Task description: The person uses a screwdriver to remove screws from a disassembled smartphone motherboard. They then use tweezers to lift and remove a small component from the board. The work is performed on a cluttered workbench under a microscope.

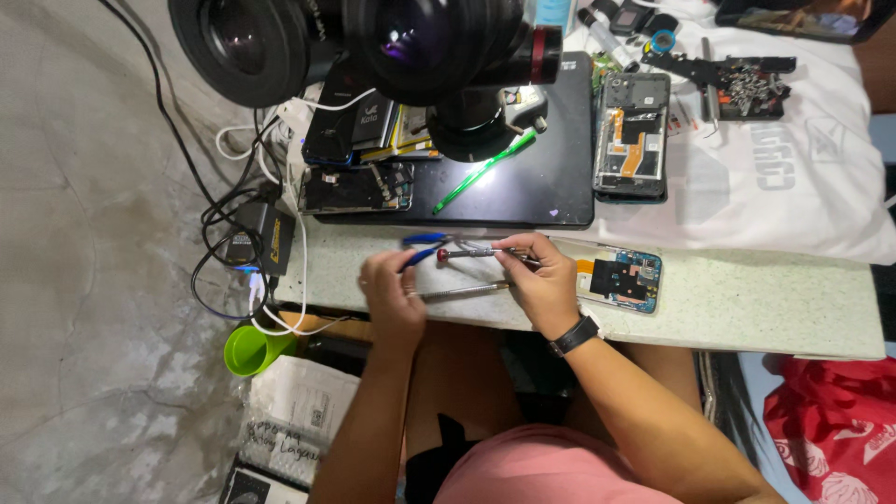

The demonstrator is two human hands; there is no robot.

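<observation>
A: Currently, left hand (392,297) is closed around the blue-handled tool (422,250) and touches the thin metal rod (462,291) lying under it.

B: Right hand?

A: Right hand (541,280) has fingers pinched shut on the red-tipped screwdriver (471,252), held level between both grips. Opened phone (623,278) lies just beside the right hand's outer side, on the speckled counter (765,299). Black wristwatch (573,334) sits behind that grip.

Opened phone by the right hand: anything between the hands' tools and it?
Nothing visible. The opened phone lies on the counter edge right beside the right hand, which holds a screwdriver. The left hand holds a metal tool.
</observation>
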